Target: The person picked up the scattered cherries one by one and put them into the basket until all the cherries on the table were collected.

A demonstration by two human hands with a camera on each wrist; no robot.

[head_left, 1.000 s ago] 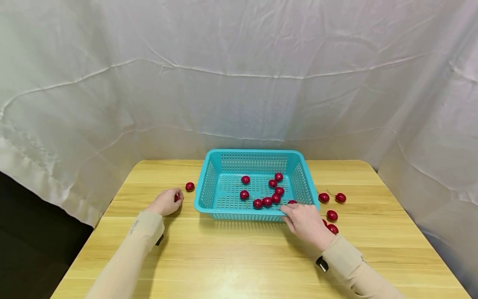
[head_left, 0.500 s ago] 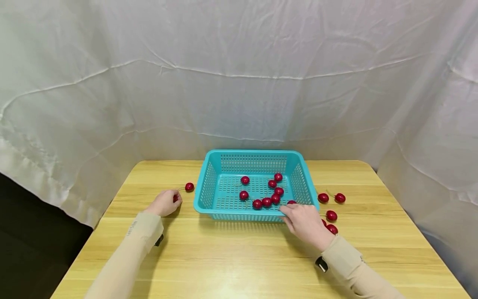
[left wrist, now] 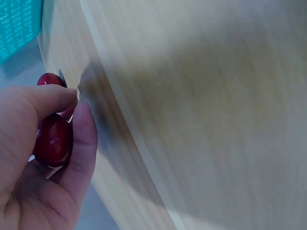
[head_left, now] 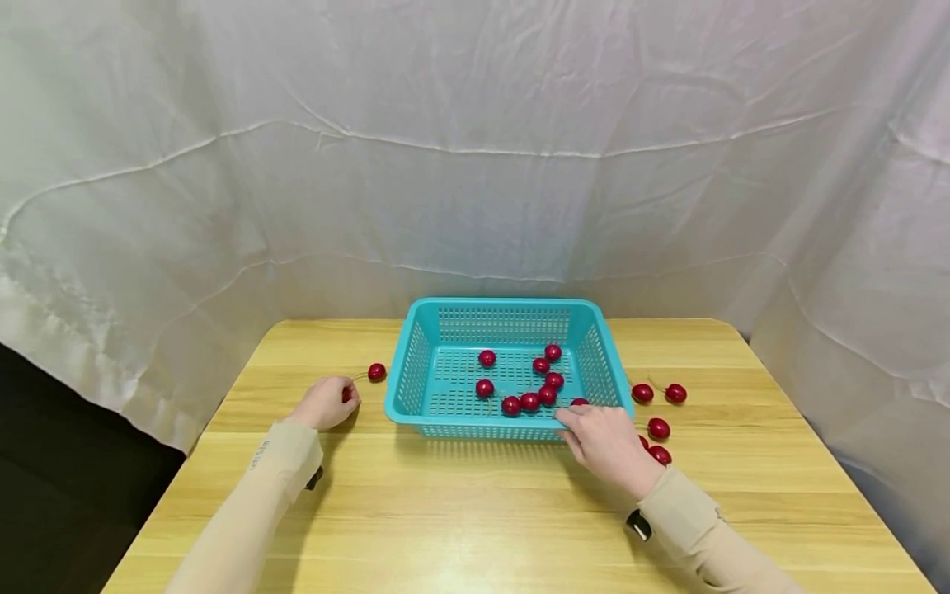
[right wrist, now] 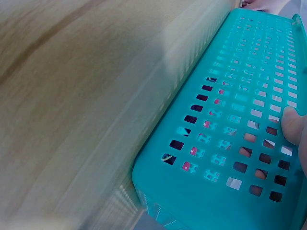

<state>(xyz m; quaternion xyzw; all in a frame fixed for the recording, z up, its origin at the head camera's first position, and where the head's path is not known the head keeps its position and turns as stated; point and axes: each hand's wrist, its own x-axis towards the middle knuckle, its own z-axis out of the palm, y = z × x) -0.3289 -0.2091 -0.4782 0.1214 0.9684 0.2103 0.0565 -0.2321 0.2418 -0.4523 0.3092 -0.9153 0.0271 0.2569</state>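
My left hand point(head_left: 325, 403) is low over the table, left of the turquoise basket point(head_left: 505, 302). One red cherry point(left wrist: 53, 141) sits inside its curled fingers in the left wrist view, with thumb and forefinger tips meeting just past it. Another cherry point(head_left: 376, 372) lies on the table between that hand and the basket, its stem pointing at the fingertips. My right hand point(head_left: 607, 445) grips the basket's front rim near the right corner. In the right wrist view the thumb point(right wrist: 291, 125) presses the outer wall, and fingers show through the holes. Several cherries point(head_left: 530, 402) lie in the basket.
On the wooden table point(head_left: 460, 520), right of the basket, lie several more cherries point(head_left: 659, 428), some partly hidden by the right hand. A pale curtain point(head_left: 475, 206) hangs behind the table and along its sides.
My left hand has shifted very slightly to the left, and the cherry in it shows less in the head view. My right hand and the basket have stayed in place.
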